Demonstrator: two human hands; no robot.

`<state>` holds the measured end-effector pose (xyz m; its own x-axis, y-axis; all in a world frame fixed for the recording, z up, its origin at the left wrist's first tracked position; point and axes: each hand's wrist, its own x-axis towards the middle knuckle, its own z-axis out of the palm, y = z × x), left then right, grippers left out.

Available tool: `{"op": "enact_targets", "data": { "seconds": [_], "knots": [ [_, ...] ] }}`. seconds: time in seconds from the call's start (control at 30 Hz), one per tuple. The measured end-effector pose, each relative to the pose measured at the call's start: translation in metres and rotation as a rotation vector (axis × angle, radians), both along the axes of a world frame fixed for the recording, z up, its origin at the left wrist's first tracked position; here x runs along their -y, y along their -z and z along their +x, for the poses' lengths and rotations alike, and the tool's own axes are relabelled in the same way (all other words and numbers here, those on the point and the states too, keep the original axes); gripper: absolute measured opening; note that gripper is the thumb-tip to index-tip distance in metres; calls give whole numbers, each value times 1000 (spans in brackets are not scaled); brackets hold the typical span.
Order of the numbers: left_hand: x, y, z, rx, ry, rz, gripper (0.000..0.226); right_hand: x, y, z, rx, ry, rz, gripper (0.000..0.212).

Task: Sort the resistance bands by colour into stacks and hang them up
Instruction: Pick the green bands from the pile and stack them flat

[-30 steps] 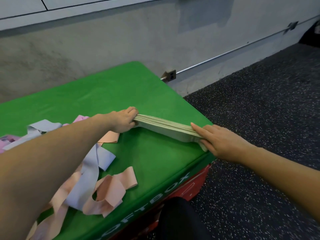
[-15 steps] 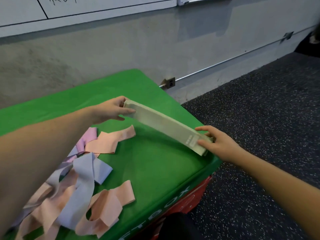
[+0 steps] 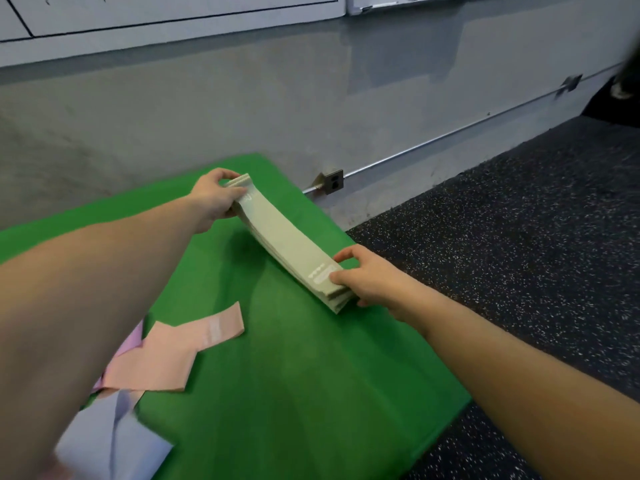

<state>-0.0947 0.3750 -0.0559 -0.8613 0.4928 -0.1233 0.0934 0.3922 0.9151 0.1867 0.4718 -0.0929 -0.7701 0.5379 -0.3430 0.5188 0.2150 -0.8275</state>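
A stack of pale green resistance bands (image 3: 284, 239) is held flat side up, just above the green box top (image 3: 311, 375). My left hand (image 3: 216, 200) grips its far end, thumb on top. My right hand (image 3: 367, 277) pinches its near end, beside the white printed label. The stack sags slightly in the middle. Loose peach bands (image 3: 173, 355), a pink band (image 3: 130, 341) and a lavender band (image 3: 114, 441) lie in a heap at the lower left, partly hidden by my left forearm.
The green box stands against a grey wall (image 3: 242, 109). A metal rail with a bracket (image 3: 330, 181) runs along the wall's foot. Black speckled rubber floor (image 3: 519, 237) lies to the right. A whiteboard edge (image 3: 173, 15) is at the top.
Both hands have lifted the green stack off the box and turned it flat side up, moving it away from me. The camera has tilted up and closer.
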Motion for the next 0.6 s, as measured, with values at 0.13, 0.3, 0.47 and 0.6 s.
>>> {"op": "enact_targets", "data": {
  "seconds": [0.13,0.3,0.47,0.6],
  "knots": [
    [-18,32,-11,-34,-3,-79,29,-6,14,-4,124,-85,268,33],
    [-19,64,-16,-98,-25,-128,37,-11,22,6,42,-40,339,47],
    [-9,51,-13,-125,-43,-216,43,-3,15,5,-43,12,240,59],
    [19,27,1,-213,-21,-220,47,6,-6,12,-126,118,375,54]
  ]
}}
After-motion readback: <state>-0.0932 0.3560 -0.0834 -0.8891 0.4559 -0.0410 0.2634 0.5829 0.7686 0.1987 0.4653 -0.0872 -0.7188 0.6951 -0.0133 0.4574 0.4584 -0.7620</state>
